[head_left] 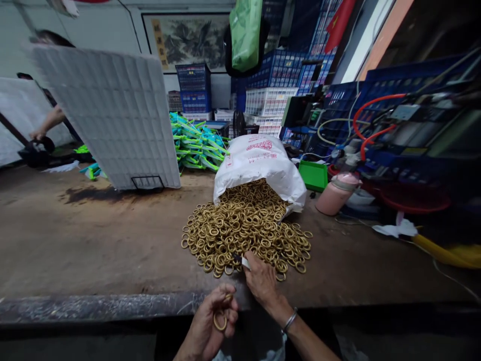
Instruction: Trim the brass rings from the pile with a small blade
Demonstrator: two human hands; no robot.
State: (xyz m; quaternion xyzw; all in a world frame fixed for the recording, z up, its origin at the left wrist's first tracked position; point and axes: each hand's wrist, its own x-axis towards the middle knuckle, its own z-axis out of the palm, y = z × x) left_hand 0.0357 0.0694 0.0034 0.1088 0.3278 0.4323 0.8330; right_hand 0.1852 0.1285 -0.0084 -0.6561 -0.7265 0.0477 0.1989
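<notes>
A heap of gold-coloured rings (240,230) spills from the open mouth of a white sack (259,155) onto the worktable. At the near edge of the heap is my right hand (263,281), closed on a small tool (245,262) with a white part and a dark tip. The tip reaches in among the rings, and its exact kind cannot be made out. My left hand (212,321) is held in front of the table edge, fingers curled around a few gold rings (220,321). One ring hangs visibly at the fingers; others are partly hidden.
A white padded panel (112,115) stands upright on the wooden table (93,245) at left. Bundled green and blue pieces (197,143) lie behind it. A pink bottle (338,193) and green tray (313,175) sit right. Another person's hand (48,123) shows far left.
</notes>
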